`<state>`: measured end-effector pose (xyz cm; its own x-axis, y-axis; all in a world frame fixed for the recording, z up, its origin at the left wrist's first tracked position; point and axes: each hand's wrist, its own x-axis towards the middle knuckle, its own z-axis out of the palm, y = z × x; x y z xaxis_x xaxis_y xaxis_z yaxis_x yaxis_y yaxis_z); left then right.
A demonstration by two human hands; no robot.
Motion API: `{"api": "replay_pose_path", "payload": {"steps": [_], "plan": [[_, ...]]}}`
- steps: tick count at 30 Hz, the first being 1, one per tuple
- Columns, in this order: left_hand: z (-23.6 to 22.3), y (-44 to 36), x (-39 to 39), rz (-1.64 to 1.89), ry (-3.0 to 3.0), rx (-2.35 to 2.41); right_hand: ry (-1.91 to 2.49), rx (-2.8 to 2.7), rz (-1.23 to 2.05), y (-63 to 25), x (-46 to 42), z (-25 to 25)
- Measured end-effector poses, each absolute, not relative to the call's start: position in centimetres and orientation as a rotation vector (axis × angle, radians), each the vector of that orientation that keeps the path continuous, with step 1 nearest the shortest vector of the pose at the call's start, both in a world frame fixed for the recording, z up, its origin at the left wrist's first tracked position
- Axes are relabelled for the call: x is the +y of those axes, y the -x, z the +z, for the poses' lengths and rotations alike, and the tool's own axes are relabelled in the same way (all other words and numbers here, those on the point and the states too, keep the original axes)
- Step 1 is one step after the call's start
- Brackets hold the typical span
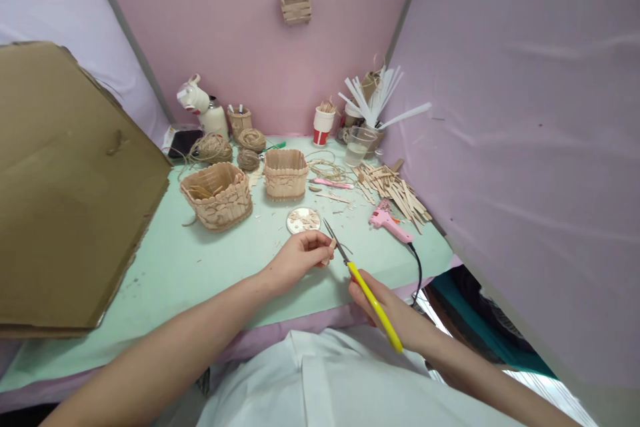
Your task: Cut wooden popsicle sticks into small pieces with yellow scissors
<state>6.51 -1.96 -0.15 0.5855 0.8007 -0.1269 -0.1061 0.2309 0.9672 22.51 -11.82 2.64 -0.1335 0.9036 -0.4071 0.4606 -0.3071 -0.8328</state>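
My left hand point(303, 259) pinches a short piece of wooden craft stick point(332, 246) between thumb and fingers. Held in my right hand point(383, 300) is a pair of scissors point(367, 290) with yellow handles, its blades pointing up and left beside the stick piece. Whether the blades touch the wood I cannot tell. Just beyond my left hand lies a round white dish point(294, 221) with small wood bits on it. Behind it stand two baskets made of wooden sticks, a larger one point(225, 207) at left and a smaller one point(286, 180) near the middle.
A pink glue gun point(391, 223) with a black cord lies at right, below a pile of wooden sticks point(395, 190). Twine balls point(213, 148), a red and white cup point(324, 125) and a clear plastic cup point(357, 147) stand at the back. A large cardboard sheet point(75, 187) fills the left.
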Motion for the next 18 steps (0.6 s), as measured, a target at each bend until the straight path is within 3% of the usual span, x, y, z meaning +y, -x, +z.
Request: {"api": "replay_pose_path", "payload": {"steps": [18], "plan": [[-0.6, -6.8, -2.0, 0.653, -1.134, 0.684, 1.761, -1.641, 1.336, -23.0, -11.9, 1.2]]}}
